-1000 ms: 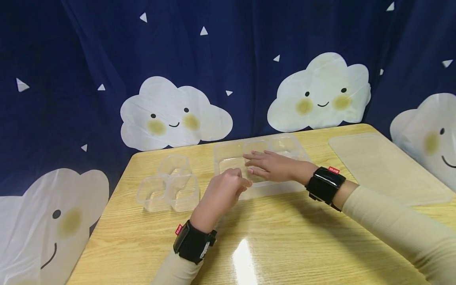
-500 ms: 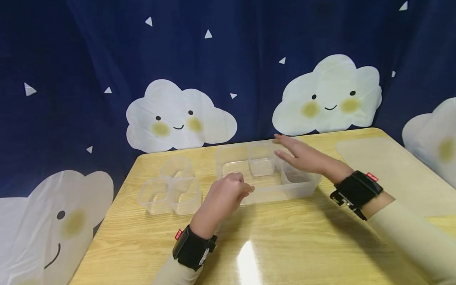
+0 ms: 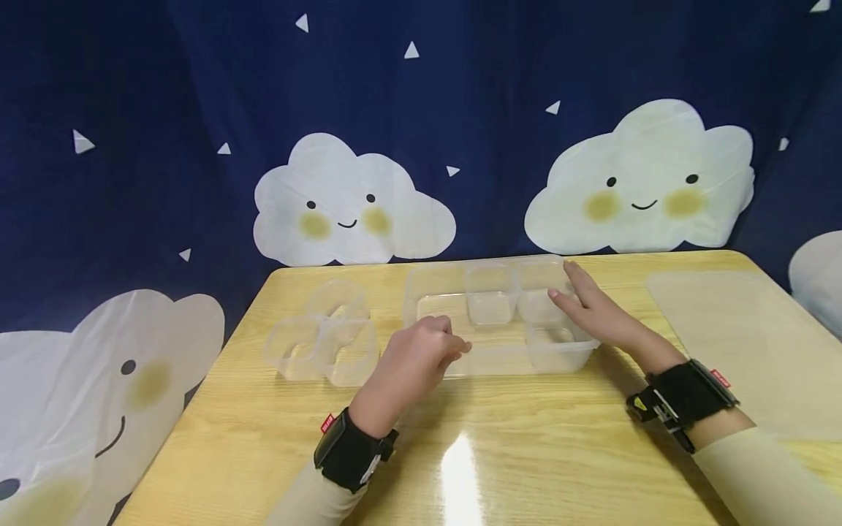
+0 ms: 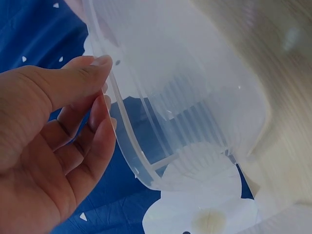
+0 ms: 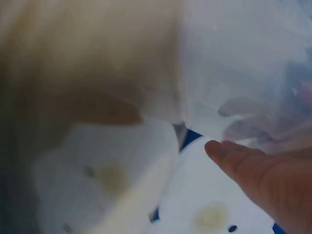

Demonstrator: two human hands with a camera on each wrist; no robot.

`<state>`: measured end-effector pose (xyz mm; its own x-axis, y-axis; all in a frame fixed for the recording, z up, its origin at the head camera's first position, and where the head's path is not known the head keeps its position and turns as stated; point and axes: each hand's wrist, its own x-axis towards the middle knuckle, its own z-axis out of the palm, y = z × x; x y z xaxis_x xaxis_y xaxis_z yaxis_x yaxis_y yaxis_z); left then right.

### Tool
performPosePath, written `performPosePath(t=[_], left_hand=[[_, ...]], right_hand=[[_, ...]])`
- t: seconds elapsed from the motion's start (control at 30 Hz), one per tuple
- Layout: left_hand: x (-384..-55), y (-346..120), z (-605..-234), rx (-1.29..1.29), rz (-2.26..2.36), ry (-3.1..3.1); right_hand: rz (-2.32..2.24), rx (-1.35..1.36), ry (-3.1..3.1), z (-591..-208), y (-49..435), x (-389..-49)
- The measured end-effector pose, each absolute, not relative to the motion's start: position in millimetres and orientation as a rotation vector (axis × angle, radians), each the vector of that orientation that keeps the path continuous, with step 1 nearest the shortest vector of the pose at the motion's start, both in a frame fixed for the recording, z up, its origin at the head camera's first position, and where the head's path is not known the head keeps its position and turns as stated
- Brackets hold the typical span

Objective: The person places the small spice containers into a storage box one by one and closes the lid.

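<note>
A clear plastic box [image 3: 485, 362] stands lengthwise on the table. Inside, clear cups sit at its right part: a back middle cup [image 3: 492, 308], a back right cup [image 3: 541, 307] and a front right cup [image 3: 559, 358]. Its left part shows bare floor. My left hand [image 3: 416, 359] pinches the near rim between thumb and fingers, as the left wrist view shows on the box rim [image 4: 127, 124]. At the box's right end is my right hand [image 3: 604, 314], fingers straight along the side. In the right wrist view, its fingers [image 5: 243, 165] lie beside the translucent wall [image 5: 234, 53].
Left of the box stand three more clear cups, grouped close: a back cup [image 3: 338, 291], a left cup [image 3: 289, 369] and a right cup [image 3: 349, 369]. A flat translucent lid-like sheet [image 3: 743, 343] lies at the right. A dark blue curtain [image 3: 487, 88] hangs behind the table.
My right hand has moved from over the box's middle to its right end, uncovering the cups inside. My left hand keeps its pinch on the near rim. The head view has turned slightly right-to-left.
</note>
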<state>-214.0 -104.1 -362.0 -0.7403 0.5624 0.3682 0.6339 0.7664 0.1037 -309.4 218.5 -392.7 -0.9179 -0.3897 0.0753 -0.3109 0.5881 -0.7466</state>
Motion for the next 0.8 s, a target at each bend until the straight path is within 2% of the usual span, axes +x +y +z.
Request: performPosePath(t=[0.2, 0.57, 0.8], left_hand=[[-218.9, -108.7, -359.1, -0.848, -0.285, -2.7], [-219.6, -123.1, -349.2, -0.866, -0.225, -2.663], [-226.9, -169.9, -321.5, -0.538, -0.281, -2.966]], right_hand=[[-1.358, -0.524, 2.698, -399.2, 208.6, -313.9], [-1.292, -0.585, 2.726, -397.4, 203.3, -317.9], [-1.28, -0.582, 2.714, -399.2, 207.4, -320.2]])
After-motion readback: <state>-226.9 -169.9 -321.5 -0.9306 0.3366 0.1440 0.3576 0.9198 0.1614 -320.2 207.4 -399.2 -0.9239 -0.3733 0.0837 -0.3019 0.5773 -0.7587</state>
